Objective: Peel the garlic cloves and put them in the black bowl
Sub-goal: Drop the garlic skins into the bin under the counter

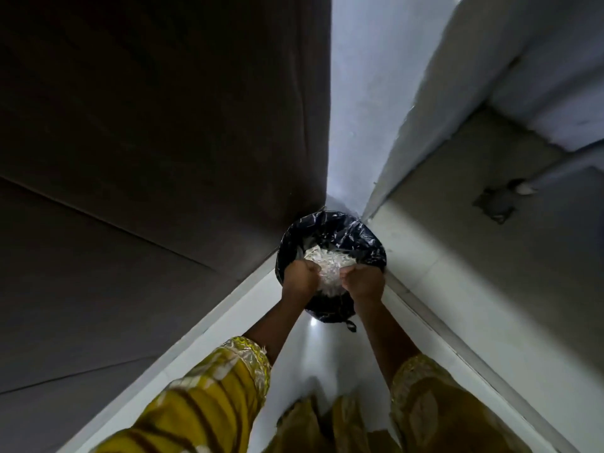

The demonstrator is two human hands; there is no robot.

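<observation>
In a dim corner where pale floor meets a white wall, my left hand and right hand have fingers clenched on the rim of a crinkly wrapper of garlic skins over the black-lined bin, surely feather-light and apt to scatter; cloves and bowl are out of view.
</observation>
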